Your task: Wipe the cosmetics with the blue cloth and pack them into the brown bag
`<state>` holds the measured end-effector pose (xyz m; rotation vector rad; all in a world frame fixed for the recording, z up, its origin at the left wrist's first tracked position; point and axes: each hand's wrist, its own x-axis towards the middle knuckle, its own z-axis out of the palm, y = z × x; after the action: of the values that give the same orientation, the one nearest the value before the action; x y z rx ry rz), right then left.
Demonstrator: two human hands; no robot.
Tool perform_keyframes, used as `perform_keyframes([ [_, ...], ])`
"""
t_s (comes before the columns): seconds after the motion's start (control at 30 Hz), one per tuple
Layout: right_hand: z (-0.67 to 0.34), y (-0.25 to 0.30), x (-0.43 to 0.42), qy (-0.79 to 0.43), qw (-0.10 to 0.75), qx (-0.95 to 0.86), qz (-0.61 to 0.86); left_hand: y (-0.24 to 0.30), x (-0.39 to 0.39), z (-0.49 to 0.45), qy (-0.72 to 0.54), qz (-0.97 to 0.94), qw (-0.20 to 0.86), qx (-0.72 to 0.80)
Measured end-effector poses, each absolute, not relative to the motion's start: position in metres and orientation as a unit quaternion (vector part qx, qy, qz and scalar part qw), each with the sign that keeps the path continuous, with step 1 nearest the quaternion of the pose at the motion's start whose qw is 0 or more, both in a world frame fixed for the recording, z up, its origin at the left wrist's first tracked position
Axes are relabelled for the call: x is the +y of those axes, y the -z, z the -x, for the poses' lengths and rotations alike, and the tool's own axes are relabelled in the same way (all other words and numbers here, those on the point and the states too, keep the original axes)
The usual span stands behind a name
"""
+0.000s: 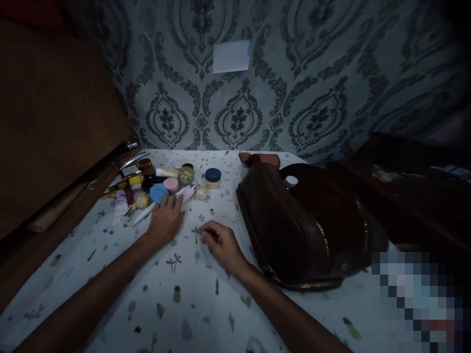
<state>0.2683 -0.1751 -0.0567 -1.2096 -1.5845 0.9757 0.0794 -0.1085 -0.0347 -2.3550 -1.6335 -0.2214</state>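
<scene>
My left hand (167,214) rests at the near edge of a pile of cosmetics, palm down with fingers reaching forward. Its fingertips touch or lie just beside a pale pink tube (187,195) and a blue round piece (159,192); no firm grip shows. A slim white tube (143,214) lies left of that hand. Over the cloth, my right hand (221,244) has its fingers curled in toward the thumb, and nothing shows in them. Beyond it are a small cream-coloured round container (201,193) and a jar with a dark blue lid (212,177).
A dark brown leather bag (287,225) lies at right, a white cap (291,182) on it. Behind it is a brown case (270,160). A large brown panel (55,127) leans in from the left. The patterned wall (239,113) bounds the back of the printed cloth (206,314).
</scene>
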Motion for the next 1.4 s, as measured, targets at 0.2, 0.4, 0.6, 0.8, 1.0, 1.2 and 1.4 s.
perform_keyframes([
  [0.2, -0.268, 0.055, -0.174, -0.405, 0.442, -0.635, 0.486, 0.028, -0.126, -0.084, 0.151, 0.855, 0.107, -0.485],
  [0.4, -0.268, 0.053, -0.174, -0.401, 0.449, -0.645, 0.471, 0.026, -0.145, -0.097, 0.306, 0.895, -0.049, -0.321],
  [0.6, -0.268, 0.053, -0.175, -0.406, 0.444, -0.636, 0.483, 0.019, -0.118, -0.081, 0.413, 0.832, -0.125, -0.35],
  [0.8, -0.268, 0.057, -0.175, -0.388, 0.445, -0.644, 0.486, 0.003, -0.059, -0.058, 0.254, 0.778, 0.028, -0.574],
  [1.0, -0.268, 0.057, -0.177, -0.304, 0.442, -0.705, 0.465, -0.014, -0.03, -0.068, 0.053, 0.761, 0.042, -0.646],
  [1.2, -0.268, 0.058, -0.179, -0.268, 0.445, -0.729, 0.446, -0.024, -0.046, -0.074, 0.056, 0.78, 0.054, -0.621],
  [1.4, -0.27, 0.06, -0.177, -0.264, 0.445, -0.716, 0.469, -0.016, -0.077, -0.087, 0.141, 0.843, 0.07, -0.514],
])
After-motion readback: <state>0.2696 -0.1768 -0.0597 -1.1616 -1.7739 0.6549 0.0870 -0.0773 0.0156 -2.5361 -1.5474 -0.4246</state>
